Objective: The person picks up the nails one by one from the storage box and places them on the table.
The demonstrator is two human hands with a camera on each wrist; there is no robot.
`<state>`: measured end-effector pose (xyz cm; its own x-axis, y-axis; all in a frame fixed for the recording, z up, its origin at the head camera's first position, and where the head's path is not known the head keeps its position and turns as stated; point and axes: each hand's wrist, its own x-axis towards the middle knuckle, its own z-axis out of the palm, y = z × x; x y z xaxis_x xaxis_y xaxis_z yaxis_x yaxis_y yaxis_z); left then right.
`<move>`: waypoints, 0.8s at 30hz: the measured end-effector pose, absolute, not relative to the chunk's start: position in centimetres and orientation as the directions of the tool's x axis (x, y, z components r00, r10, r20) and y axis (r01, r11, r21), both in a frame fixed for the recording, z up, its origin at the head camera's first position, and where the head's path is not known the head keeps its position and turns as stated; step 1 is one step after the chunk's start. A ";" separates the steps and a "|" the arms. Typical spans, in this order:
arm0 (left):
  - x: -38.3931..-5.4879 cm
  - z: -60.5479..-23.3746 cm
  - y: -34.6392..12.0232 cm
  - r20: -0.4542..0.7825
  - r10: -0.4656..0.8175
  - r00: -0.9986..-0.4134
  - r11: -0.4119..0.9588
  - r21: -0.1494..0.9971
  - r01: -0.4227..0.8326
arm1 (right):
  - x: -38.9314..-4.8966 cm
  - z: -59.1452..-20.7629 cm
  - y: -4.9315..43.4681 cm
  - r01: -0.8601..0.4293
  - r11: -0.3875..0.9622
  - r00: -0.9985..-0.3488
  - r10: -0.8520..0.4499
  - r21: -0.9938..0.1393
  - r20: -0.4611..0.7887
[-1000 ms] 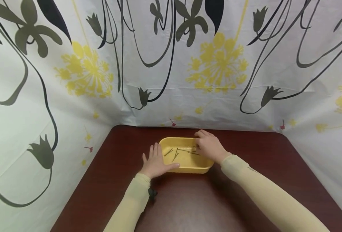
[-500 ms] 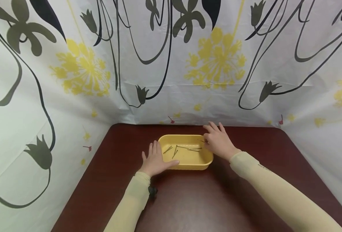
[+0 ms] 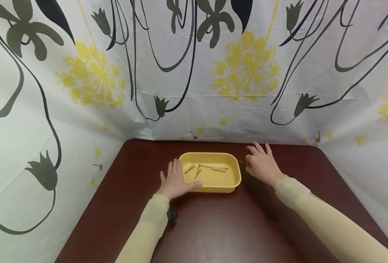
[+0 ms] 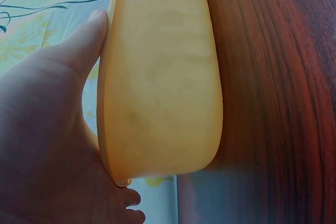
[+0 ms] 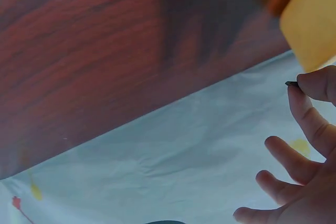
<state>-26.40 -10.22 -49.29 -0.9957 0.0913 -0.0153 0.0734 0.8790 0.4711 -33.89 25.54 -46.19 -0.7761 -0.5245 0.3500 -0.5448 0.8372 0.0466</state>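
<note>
A yellow rectangular tray stands on the table, with several thin dark nails lying loose on its floor. Its side wall fills the middle of the left wrist view. Against its left end rests my left hand, fingers straight and the thumb laid along the front rim. Just right of the tray, raised over the table, my right hand pinches one nail between thumb and forefinger; the other fingers are spread. In the right wrist view only a short dark end of that nail pokes out past the fingertips.
The dark red-brown table runs back to a white curtain printed with flowers. The curtain also hangs along both sides. A small black object sits at the left wrist.
My right hand has lifted out of the tray and moved right past its rim, carrying one nail. The left hand stays at the tray's left end.
</note>
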 end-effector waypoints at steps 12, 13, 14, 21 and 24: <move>-26.4 -49.4 -10.2 -0.012 0.090 -0.996 0.878 0.473 0.074 | -33.1 -48.7 29.0 -0.505 0.860 -0.805 -0.498 0.067 0.323; -26.4 -49.4 -10.2 -0.012 0.091 -0.996 0.879 0.470 0.074 | -33.0 -48.9 29.4 -0.503 0.862 -0.806 -0.495 0.066 0.323; -26.4 -49.4 -10.2 -0.014 0.091 -0.996 0.881 0.468 0.074 | -32.9 -49.1 29.7 -0.501 0.863 -0.808 -0.493 0.065 0.323; -26.4 -49.6 -10.2 -0.010 0.098 -0.995 0.884 0.459 0.083 | -32.1 -49.9 31.7 -0.486 0.873 -0.832 -0.475 0.036 0.286; -26.4 -49.5 -10.2 -0.011 0.098 -0.995 0.884 0.460 0.082 | -31.8 -50.2 32.5 -0.476 0.879 -0.845 -0.465 0.024 0.262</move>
